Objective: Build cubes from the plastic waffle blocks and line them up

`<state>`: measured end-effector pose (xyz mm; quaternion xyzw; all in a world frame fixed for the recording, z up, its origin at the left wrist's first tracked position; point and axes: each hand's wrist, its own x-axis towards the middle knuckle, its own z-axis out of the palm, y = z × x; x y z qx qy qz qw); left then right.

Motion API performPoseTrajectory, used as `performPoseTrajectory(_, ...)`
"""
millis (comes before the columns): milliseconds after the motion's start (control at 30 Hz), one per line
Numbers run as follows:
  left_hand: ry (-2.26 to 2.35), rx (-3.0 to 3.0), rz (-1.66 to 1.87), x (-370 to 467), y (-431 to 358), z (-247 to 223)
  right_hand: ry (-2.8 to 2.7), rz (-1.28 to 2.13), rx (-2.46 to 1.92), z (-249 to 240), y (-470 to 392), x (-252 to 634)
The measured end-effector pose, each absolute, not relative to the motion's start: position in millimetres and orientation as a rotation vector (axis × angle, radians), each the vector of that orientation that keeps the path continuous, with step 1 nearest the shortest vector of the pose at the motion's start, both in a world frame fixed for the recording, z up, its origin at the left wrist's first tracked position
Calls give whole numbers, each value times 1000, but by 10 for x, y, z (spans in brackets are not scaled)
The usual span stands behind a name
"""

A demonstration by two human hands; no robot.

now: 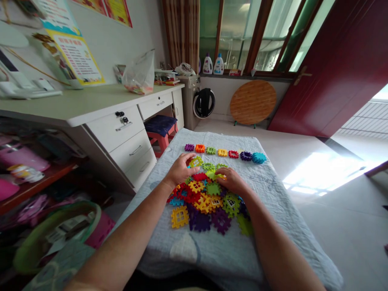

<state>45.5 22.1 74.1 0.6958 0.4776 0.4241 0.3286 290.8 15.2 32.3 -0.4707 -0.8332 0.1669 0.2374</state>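
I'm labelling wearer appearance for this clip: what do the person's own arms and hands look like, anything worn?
Both forearms are bare as far as the frame shows: no sleeves visible. The left hand and right hand wear no gloves; no watch, bracelet or ring is visible.

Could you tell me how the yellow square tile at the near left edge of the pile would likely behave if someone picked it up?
The yellow tile looks like thin moulded plastic with open cut-outs, so it is probably light and stiff. It lies flat on the quilted cloth, so it seems unlikely to roll. Its notched edges should give fingers grip, though they might snag neighbouring tiles in the pile.
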Motion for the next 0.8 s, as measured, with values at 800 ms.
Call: performPoseTrajectory(800, 1151, 1390, 1404, 384, 376, 442, -2139, 387, -1587, 243, 184, 2798)
